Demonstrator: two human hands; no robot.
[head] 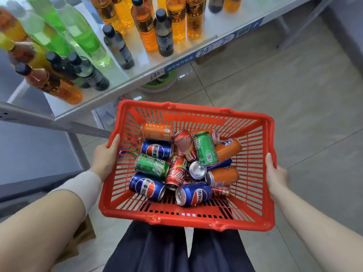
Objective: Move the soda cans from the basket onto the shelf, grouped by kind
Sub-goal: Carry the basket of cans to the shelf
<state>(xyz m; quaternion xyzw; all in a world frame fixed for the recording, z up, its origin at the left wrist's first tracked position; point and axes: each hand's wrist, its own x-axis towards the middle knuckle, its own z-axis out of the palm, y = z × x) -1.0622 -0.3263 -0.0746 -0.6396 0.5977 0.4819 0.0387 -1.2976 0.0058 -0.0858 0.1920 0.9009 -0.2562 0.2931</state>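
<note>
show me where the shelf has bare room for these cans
Bare shelf lies along the price strip, right of the dark-capped bottles near the front. Further back and left, orange and green bottles crowd it.

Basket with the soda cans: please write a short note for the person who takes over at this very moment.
Left grip: holds the left rim of the red basket.
Right grip: holds the right rim.
Cans: all lie jumbled together in the basket: Pepsi cans, Sprite cans, Coca-Cola cans, orange soda cans.
Shelf: holds bottles; no can on it in view.
Done: nothing placed yet.
Left: free one grip, perhaps by setting the basket down, then move every can onto the shelf, grouped by kind.
</note>
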